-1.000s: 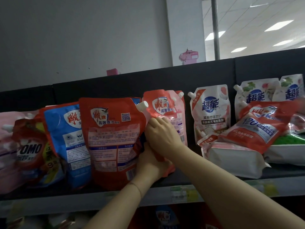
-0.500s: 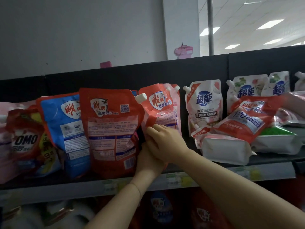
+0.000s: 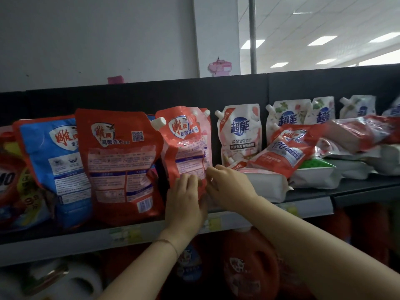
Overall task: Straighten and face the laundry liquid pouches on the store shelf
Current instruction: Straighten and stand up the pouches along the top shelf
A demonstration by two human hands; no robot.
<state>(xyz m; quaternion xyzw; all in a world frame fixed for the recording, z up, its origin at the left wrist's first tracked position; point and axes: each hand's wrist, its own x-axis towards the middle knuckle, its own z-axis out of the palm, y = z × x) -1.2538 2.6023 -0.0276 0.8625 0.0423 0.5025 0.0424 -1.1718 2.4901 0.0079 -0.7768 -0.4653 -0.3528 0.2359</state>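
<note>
Right, starting at the far left of the shelf (image 3: 65,241), an OMO pouch (image 3: 8,182) is cut off by the frame, and a blue pouch (image 3: 54,161) stands upright just beside it. Next along, the big red pouch (image 3: 121,165) stands tall with its printed back and barcode facing out, overlapping the blue one, its white spout cap (image 3: 159,124) poking out at the top right corner. Now the action: the smaller red pouch (image 3: 184,148) stands upright just right of that cap, a pink pouch (image 3: 206,135) tucked close behind it. The left hand (image 3: 184,202) comes up from below, fingers laid straight and flat against the lower front of the smaller red pouch. The right hand (image 3: 229,189) sits just beside it, the two nearly touching, its fingers curled at the pouch's lower right edge; whether they actually pinch the edge, I cannot tell. Moving right, a white pouch (image 3: 240,135) stands upright against the dark back panel (image 3: 238,89). Further right it gets messy: a tilted red pouch (image 3: 283,152) leans across flat white pouches (image 3: 266,187), with more white pouches standing behind and others heaped toward the right edge. Below the shelf, an orange bottle (image 3: 249,267) shows, blurred
</note>
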